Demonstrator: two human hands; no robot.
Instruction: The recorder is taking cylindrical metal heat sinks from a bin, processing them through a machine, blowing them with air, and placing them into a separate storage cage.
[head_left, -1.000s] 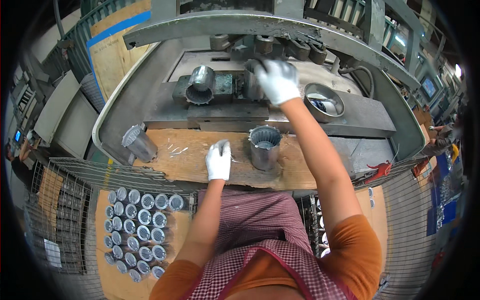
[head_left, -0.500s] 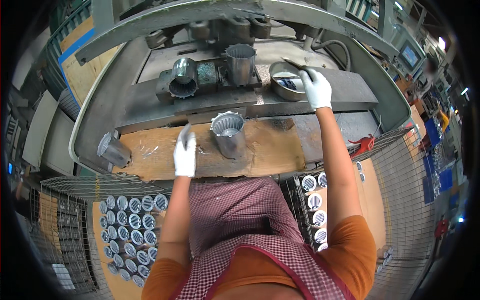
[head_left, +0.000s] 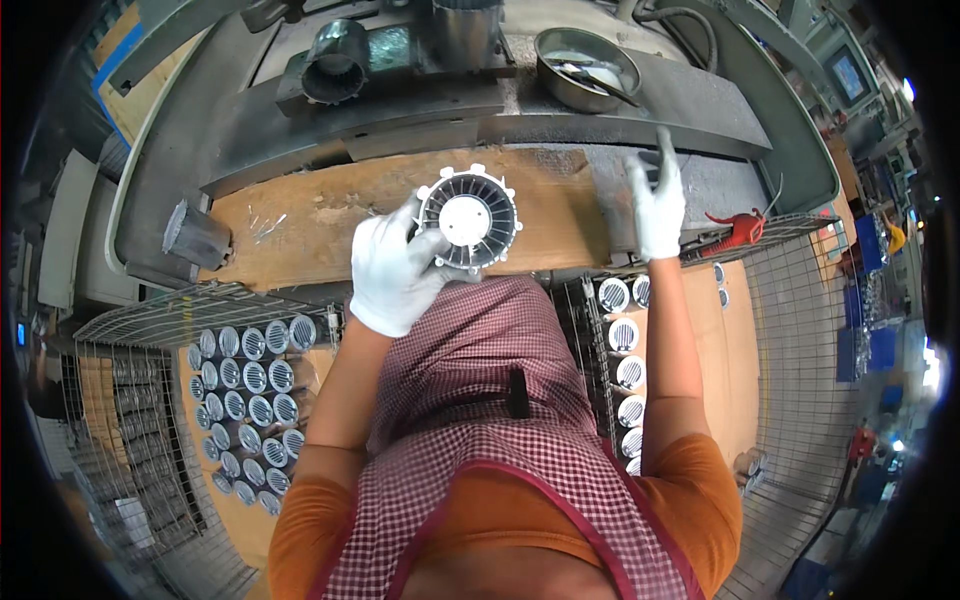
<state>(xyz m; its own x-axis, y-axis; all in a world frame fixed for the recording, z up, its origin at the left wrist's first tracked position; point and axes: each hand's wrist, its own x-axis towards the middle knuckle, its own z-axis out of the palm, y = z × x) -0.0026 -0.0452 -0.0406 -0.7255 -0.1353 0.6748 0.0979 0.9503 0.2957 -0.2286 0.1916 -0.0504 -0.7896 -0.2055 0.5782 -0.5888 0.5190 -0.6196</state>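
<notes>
My gloved left hand (head_left: 392, 268) is closed on a round metal housing (head_left: 463, 220), thumb over its rim. The housing is held above the wooden board (head_left: 350, 190) with its mouth toward me, showing fins around the inside and small lugs along the edge. My right hand (head_left: 659, 205), also gloved, is empty with fingers apart, over the grey surface right of the board. Beyond it stands a metal bowl (head_left: 560, 85) with a dark-handled tool (head_left: 612, 92) leaning across its rim and pale contents inside.
On the machine bed lie one housing (head_left: 336, 65) on its side and another standing (head_left: 467, 35). Another housing (head_left: 196, 236) sits at the board's left end. Wire baskets (head_left: 800, 330) flank me, with rows of housings (head_left: 255, 375) at left. A red tool (head_left: 738, 230) hangs at right.
My left hand has taken hold of the housing from the board, lifting and tilting it toward me. My right hand has come away from the bowl toward me. The view has shifted down.
</notes>
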